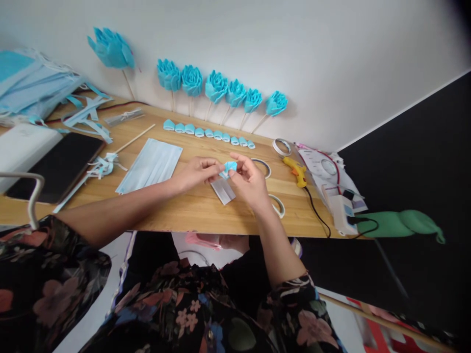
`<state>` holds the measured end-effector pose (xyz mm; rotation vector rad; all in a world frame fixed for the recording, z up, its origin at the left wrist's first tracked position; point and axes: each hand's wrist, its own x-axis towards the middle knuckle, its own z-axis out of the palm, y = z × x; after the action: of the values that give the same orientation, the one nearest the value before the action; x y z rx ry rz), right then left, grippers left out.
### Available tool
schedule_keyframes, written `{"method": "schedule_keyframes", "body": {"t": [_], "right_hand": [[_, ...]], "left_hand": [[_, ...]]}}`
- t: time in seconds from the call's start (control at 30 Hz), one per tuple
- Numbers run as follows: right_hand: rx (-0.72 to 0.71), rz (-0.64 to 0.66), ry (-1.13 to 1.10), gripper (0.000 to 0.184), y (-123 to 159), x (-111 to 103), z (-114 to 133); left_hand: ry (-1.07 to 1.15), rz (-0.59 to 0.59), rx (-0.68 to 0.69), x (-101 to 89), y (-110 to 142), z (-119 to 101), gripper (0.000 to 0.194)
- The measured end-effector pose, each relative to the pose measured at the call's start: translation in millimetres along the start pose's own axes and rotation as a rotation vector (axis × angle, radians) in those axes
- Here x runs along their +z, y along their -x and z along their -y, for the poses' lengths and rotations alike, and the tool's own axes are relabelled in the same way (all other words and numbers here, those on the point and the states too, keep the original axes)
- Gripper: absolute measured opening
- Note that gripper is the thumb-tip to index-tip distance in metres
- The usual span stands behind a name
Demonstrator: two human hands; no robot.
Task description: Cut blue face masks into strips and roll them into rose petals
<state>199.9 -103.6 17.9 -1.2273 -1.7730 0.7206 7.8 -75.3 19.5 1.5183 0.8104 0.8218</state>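
A small blue fabric petal point(230, 167) is pinched between the fingertips of my left hand point(196, 173) and my right hand point(253, 182), just above the table. Both hands are closed on it. Beneath it lies a small pale pleated piece of mask fabric point(223, 191), partly hidden by my fingers. Behind my hands runs a row of several folded blue petals point(208, 133). To the left of my left hand, a whole light-blue face mask point(150, 163) lies flat.
Several blue fabric roses point(216, 87) on sticks lean against the wall. Tape rolls point(282, 147), a yellow glue gun point(296, 172) and a white power strip point(342, 214) are at right. A dark tablet point(61, 166), cut scraps point(86, 115) and piled masks point(35, 86) lie left.
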Motion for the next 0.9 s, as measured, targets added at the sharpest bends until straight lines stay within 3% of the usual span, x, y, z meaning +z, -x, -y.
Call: {"method": "schedule_keyframes", "body": {"t": [0.33, 0.57, 0.7, 0.8, 0.9], "right_hand": [[0.076, 0.038, -0.183, 0.043, -8.7, -4.1, -4.2], [0.047, 0.074, -0.144, 0.045, -19.5, -2.0, -8.9], [0.002, -0.108, 0.003, 0.041, 9.6, -14.0, -14.0], [-0.024, -0.259, 0.307, 0.038, 52.6, -36.7, -17.9], [0.035, -0.296, 0.608, 0.035, 91.5, -56.3, -24.7]], "left_hand": [[0.016, -0.043, 0.026, -0.5, -4.2, 10.2, 0.034], [-0.041, -0.062, 0.023, -1.5, -4.8, 10.2, 0.032], [-0.054, -0.113, -0.004, -2.7, -4.4, 8.6, 0.029], [-0.048, -0.162, -0.031, -3.1, -4.1, 6.9, 0.031], [-0.045, -0.171, -0.052, -2.5, -3.7, 7.3, 0.034]]}}
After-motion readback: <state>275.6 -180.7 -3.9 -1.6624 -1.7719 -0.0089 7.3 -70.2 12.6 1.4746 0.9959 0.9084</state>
